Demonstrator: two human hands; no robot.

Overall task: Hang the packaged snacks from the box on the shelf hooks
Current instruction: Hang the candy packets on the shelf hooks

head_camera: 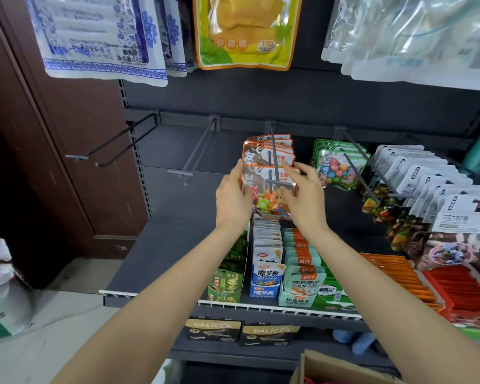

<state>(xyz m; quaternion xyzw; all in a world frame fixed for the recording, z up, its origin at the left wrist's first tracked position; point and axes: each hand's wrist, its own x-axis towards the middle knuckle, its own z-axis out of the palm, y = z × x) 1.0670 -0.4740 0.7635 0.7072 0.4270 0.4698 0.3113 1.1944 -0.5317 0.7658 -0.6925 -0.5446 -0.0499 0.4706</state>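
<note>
Both hands are pinching one orange-topped candy packet [269, 189] by its side edges: my left hand [233, 199] is curling round the left edge, my right hand [302, 194] round the right, thumb and fingertips closing on the film. The packet is sitting at the tip of the middle hook [273, 153], with the hook's front crossbar lying across its face, just in front of a stack of matching packets [268, 149] already hanging further back on that hook.

I am judging that the hang hole may not be fully over the prong. If I am letting go too soon, the packet could be slipping off the tip and dropping onto the boxed snacks [268, 261] on the shelf [155, 261] directly below the hook. Pushing hard could be tearing the hole or crumpling the film.

Left of the middle hook, two more hooks [194, 153] are standing bare; right of it, a green-edged candy stack [336, 164] and rows of white pouches [416, 176] are hanging. Above it, larger bags [244, 31] are hanging. Below and right of it, a corner of the cardboard box [336, 368] is showing; a brown door [53, 134] is standing left.
</note>
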